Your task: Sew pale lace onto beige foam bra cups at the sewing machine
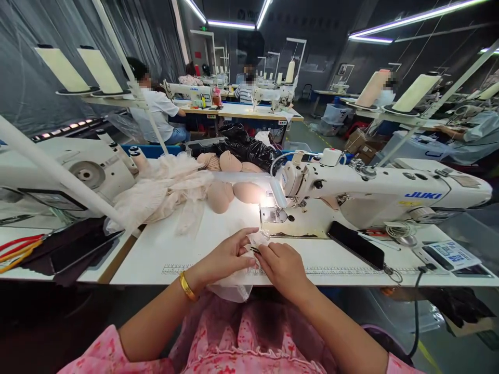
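The white surface (187, 244) is stretching across the view, with a printed ruler running along its near edge. On it, a white Juki sewing machine (390, 195) is sitting to the right, its lamp shining down on the needle area. A heap of pale pink gathered fabric (163, 195) is lying to the left of the machine head, and skin-coloured padded cups (234, 192) are resting just beside that heap, with more cups behind them next to a black plastic bag (249, 148). A black phone (356, 244) is lying flat in front of the machine, well apart from the hands.

At the near edge of the surface, a small piece of thin white fabric (237, 283) is draping over the edge towards the person's lap. The left hand (224, 257) is pinching this piece between thumb and fingers, pressing it down. The right hand (283, 267) is lying just beside it, its fingers curled and closing on the same piece; a small dark tool seems to be showing between the two hands, but it is too small to identify. A gold bangle (187, 286) is sitting on the left wrist.

Other people are sitting at further machines in the background.
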The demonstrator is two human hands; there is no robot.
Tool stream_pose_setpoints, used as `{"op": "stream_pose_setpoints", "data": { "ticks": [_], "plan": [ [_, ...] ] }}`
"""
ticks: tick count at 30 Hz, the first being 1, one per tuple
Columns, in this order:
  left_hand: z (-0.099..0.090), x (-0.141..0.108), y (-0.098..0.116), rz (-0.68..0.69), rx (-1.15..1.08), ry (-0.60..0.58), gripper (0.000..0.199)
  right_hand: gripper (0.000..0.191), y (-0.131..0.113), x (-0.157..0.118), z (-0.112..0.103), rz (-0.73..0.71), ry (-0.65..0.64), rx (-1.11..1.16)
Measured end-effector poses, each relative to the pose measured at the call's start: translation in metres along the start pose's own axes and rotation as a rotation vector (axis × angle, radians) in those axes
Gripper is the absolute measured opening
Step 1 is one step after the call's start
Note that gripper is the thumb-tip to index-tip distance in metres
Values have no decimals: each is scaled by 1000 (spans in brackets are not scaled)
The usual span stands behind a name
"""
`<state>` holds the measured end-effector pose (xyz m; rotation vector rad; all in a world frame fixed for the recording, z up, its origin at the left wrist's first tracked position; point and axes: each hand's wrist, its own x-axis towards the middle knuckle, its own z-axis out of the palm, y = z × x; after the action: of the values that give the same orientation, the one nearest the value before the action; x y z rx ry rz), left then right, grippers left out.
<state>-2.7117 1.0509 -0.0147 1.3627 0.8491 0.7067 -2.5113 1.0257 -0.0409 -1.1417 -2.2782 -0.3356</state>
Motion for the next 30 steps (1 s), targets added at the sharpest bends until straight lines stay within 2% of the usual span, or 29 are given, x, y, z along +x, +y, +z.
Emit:
{"op": "stream_pose_setpoints", "data": {
  "ticks": [2,4,5,6,8,10,11,13,15,17,20,23,25,28,30],
  "plan": [
    [-5,-3,4,-2,54,-16,82,32,5,-3,-2,14,-4,29],
    [-28,-10,13,26,183,43,77,34,20,-13,-4,65,1,49],
    [-47,-15,20,68,294,128,72,35,32,-19,-5,105,6,42],
    [-68,-20,27,133,434,273,64,36,46,-27,-6,146,10,18],
    [-110,-30,41,329,775,708,47,39,77,-43,-6,222,-7,-68],
    [-136,-35,48,412,894,836,51,41,105,-55,-6,274,-37,-147],
    [-139,-34,46,456,981,815,51,42,115,-59,-6,289,-46,-172],
    [-128,-27,35,508,1117,632,50,41,125,-60,-6,319,-35,-205],
    [-102,-10,16,507,1185,412,50,41,121,-56,-7,338,5,-176],
    [-78,13,-1,496,1280,229,53,39,106,-50,-10,325,42,-8],
    [-61,45,-5,537,1361,74,26,32,70,-42,-15,324,-14,408],
    [-61,60,18,581,1359,28,20,39,35,-37,-19,478,-264,855],
    [-60,57,37,689,1340,73,20,52,18,-32,-18,669,-382,1239],
    [-49,34,52,974,1312,203,19,71,5,-15,-9,975,-350,1784],
    [-37,12,46,1111,1302,236,20,71,3,1,1,1098,-265,1968]
  ]
}}
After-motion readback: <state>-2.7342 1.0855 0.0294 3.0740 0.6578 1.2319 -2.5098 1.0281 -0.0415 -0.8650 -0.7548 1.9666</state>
